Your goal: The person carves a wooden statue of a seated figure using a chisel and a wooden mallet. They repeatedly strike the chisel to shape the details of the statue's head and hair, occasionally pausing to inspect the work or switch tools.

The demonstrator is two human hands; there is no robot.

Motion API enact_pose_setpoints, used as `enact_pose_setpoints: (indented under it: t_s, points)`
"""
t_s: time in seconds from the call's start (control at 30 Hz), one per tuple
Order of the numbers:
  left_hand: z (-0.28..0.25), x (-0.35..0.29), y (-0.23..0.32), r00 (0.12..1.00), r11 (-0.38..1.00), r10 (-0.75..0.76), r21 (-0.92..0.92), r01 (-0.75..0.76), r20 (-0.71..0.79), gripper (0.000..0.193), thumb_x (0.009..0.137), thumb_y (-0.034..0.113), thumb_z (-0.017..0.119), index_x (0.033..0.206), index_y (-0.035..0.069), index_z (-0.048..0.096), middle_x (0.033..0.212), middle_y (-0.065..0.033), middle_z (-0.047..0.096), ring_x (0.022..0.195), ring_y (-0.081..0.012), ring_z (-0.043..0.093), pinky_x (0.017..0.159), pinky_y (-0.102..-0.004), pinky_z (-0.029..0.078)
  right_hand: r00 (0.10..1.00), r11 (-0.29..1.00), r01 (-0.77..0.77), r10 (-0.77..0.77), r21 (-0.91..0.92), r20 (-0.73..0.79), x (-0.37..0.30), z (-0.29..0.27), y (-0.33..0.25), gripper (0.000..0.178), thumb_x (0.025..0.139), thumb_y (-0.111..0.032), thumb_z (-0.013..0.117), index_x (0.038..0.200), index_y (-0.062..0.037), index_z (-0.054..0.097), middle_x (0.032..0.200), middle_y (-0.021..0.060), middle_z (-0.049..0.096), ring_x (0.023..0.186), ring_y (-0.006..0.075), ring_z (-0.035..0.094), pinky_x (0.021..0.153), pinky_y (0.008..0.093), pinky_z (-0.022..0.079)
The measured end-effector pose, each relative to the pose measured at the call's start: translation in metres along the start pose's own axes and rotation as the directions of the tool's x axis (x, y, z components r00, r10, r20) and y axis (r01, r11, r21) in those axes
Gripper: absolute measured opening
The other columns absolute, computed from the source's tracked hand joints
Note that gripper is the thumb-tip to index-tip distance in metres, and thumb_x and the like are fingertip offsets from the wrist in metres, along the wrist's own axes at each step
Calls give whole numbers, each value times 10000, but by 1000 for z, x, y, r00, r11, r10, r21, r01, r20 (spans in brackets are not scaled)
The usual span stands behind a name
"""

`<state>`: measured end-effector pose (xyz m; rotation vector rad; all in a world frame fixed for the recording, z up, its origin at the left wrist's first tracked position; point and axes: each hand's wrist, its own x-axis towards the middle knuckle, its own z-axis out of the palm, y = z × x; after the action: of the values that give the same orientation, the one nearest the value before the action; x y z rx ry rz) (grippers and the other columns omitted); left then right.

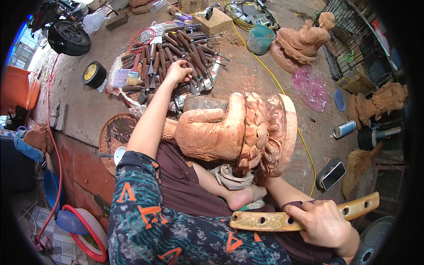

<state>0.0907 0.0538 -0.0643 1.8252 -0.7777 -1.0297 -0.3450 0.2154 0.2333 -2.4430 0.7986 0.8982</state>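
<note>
My left hand (pixel 179 73) reaches into a pile of carving chisels (pixel 170 49) with brown wooden handles. Its fingers are bent and seem closed round one of the handles, though the fingertips partly hide it. Across my lap lies a carved wooden figure (pixel 212 132), on its side, with its lotus-petal base (pixel 276 137) to the right and its curly head at my left forearm. My right hand (pixel 324 221), at the lower right, wraps round a flat yellowish bar with round holes (pixel 263 221).
Beyond the figure stand a teal bucket (pixel 260 39) and another carved statue (pixel 300 42). A yellow cable (pixel 269 70) runs along the floor. To the right are a spray can (pixel 344 129), a phone (pixel 333 175) and a broom (pixel 360 165). A black tape roll (pixel 93 74) lies left.
</note>
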Motion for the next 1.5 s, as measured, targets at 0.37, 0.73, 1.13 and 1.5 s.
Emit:
enact_pose_setpoints:
  t_s: [0.37,0.73,1.13,1.5]
  points:
    - [-10,-10,-23,948,658,294,746,-108,-122,543,757,228,706,1253,54,569,1113,-268,629,1080,-362,604,929,-422,485,1000,999,-17,18,46,-17,-1,4,9,501,634,-95,683,1121,-152,584,776,118,634,689,333,640,600,431,493]
    - [31,-18,5,969,574,248,802,-164,21,214,799,261,672,935,104,722,929,-175,695,920,-340,663,825,-428,516,996,997,65,-63,34,-61,-3,10,19,460,682,-123,657,1134,-125,574,768,127,621,650,316,631,557,413,484]
    - [-4,-62,7,985,642,-30,-752,149,169,195,853,134,698,1013,54,622,752,-26,643,580,-77,564,476,-185,420,986,989,94,-76,116,-146,-12,10,20,337,712,-106,622,1044,-96,561,775,153,632,678,342,642,592,438,504]
    - [75,-286,50,837,544,497,-833,-94,230,285,990,182,489,1219,40,395,1021,-127,572,888,-241,649,718,-306,568,989,993,114,-113,6,-99,-12,19,13,446,679,-73,647,1118,-86,572,834,116,657,717,321,661,608,423,512]
